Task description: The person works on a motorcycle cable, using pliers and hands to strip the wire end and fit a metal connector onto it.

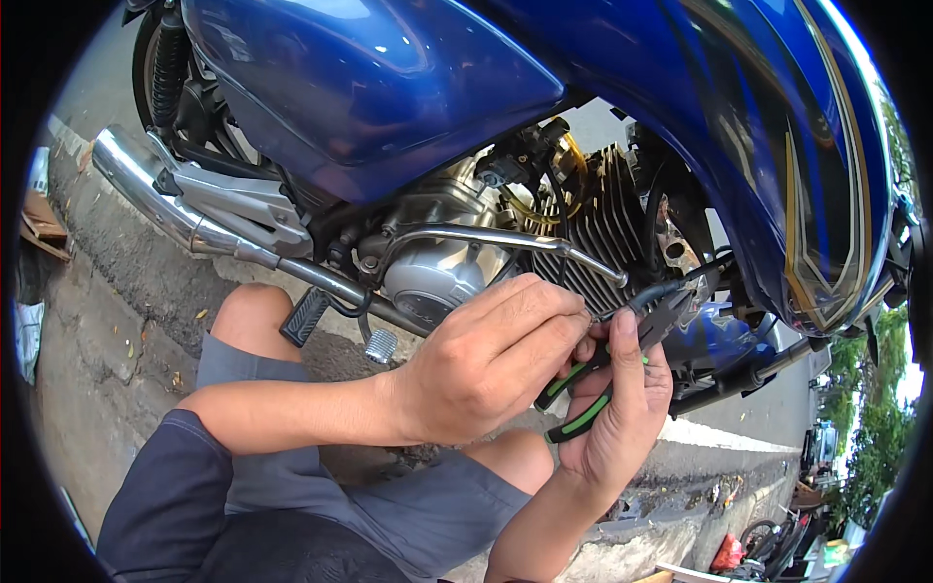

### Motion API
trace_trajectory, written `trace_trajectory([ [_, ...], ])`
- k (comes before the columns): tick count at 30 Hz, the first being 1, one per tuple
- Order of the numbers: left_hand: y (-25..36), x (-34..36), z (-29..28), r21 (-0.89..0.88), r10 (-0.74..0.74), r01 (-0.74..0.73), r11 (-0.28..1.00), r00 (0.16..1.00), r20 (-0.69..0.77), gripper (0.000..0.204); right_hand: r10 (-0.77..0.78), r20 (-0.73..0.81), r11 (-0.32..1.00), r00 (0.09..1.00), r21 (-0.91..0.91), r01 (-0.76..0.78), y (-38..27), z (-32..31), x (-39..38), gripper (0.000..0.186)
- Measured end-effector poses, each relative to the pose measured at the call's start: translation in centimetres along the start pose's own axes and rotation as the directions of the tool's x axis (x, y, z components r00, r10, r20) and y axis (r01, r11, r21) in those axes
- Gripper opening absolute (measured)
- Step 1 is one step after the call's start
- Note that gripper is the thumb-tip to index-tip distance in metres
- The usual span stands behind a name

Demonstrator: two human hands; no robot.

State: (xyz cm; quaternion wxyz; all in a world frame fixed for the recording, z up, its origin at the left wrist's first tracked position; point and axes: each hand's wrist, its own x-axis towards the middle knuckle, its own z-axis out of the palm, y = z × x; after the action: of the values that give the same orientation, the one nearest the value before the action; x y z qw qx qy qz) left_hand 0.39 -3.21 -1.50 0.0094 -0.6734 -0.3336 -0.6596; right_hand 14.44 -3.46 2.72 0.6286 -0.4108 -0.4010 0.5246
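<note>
My left hand (486, 360) is closed, its fingertips pinching the end of a black cable (656, 291); the very tip is hidden behind the fingers. My right hand (622, 398) is wrapped round a pair of pliers (581, 418) with black and green handles. Its thumb also presses along the cable, close to the left fingertips. The dark plier jaws (665, 317) point up and to the right, beside the cable and apart from it. From the hands the cable runs right toward the front of the motorcycle engine (593, 219), which has finned metal.
A blue motorcycle tank (729, 117) and side panel (369, 87) overhang the engine. A chrome kick lever (505, 236) sticks out just above my left hand. The exhaust (146, 189) and footrest (306, 316) lie to the left. My bent knees (255, 316) are below, near a concrete kerb.
</note>
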Motion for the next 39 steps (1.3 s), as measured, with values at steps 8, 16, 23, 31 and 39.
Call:
trace_trajectory([
  [8,0.8,0.5,-0.7,-0.178,-0.315,0.328,0.928,0.944,0.100,0.019,-0.237,0.046,0.866,0.971,-0.443,0.232,-0.1,-1.3,-1.7,0.020],
  [16,-1.5,1.9,-1.8,-0.435,-0.545,0.900,-0.028,0.352,0.761,0.026,0.327,0.263,0.866,0.908,-0.467,-0.176,-1.0,-6.2,-2.5,0.050],
  [23,-2.8,2.9,-3.3,-0.347,-0.465,0.932,-0.102,0.263,0.845,0.031,0.319,0.352,0.636,0.880,-0.768,0.076,-7.3,-6.2,-2.0,0.062],
  [31,-1.9,3.3,-3.3,-0.384,-0.565,0.857,0.342,0.514,0.645,0.023,0.144,0.734,-0.381,0.664,-0.578,0.721,-11.4,-2.2,1.1,0.076],
  [39,-0.5,3.7,-3.3,-0.250,-0.491,0.557,0.792,0.825,0.282,0.015,0.130,0.910,-0.712,0.394,-0.191,0.676,-11.3,-1.4,3.9,0.073],
])
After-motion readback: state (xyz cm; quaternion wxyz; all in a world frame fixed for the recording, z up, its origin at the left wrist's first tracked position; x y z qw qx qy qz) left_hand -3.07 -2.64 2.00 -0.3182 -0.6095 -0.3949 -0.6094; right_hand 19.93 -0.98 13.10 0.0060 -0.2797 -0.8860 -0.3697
